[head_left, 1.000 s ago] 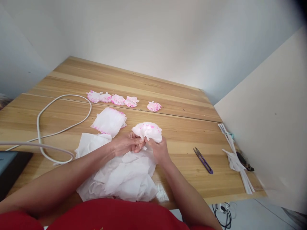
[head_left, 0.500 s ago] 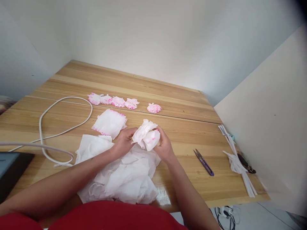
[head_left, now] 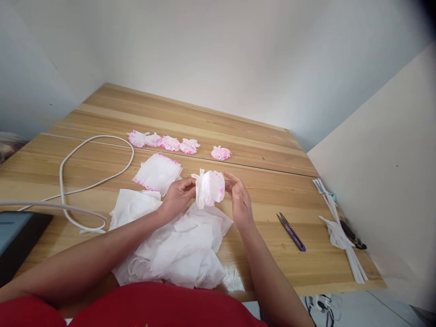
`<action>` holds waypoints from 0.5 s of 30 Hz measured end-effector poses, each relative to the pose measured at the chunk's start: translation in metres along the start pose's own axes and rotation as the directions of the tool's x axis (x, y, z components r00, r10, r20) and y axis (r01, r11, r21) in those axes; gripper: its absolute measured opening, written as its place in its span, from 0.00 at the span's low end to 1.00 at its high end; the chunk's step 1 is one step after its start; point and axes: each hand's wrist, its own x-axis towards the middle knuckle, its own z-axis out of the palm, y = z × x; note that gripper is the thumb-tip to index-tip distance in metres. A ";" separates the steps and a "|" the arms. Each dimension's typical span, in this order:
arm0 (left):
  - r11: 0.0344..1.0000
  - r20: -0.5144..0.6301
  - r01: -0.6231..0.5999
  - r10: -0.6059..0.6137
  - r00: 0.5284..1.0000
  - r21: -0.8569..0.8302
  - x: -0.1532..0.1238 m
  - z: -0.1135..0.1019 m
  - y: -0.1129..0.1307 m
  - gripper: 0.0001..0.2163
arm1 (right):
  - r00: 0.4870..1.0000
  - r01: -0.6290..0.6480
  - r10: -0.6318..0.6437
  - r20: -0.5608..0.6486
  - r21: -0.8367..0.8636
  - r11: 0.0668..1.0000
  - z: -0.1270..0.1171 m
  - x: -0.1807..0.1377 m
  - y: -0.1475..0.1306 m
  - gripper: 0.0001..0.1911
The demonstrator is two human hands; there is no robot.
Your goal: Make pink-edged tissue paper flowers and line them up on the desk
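Observation:
A tissue paper flower [head_left: 210, 187], white with pink-tinged edges, is held up over the pile of tissue sheets. My left hand [head_left: 177, 199] pinches it from the left, near a small twisted tuft. On its other side is my right hand [head_left: 241, 204], with fingers parted and loosely bent close to the petals; I cannot tell if a fingertip touches them. Below lies a crumpled heap of white tissue sheets [head_left: 185, 250]. A flat stack of pink-edged tissue [head_left: 158, 172] rests beyond my left hand.
Several finished-looking pink and white tissue flowers [head_left: 170, 143] lie in a row farther back, with another flower [head_left: 220, 153] apart from them. Purple thread snips [head_left: 291, 232] and white strips [head_left: 347, 252] are to the right. A white cable [head_left: 61, 181] loops beside a dark device [head_left: 23, 245].
The tissue flower has turned and its petals look rounder. My right hand has loosened from it and shifted slightly right, while my left hand keeps its pinch.

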 end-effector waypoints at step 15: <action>0.988 0.043 0.127 -0.124 0.991 -0.090 0.001 0.006 0.004 0.08 | 0.975 0.177 -0.215 -0.063 -0.369 0.912 0.012 -0.009 -0.004 0.24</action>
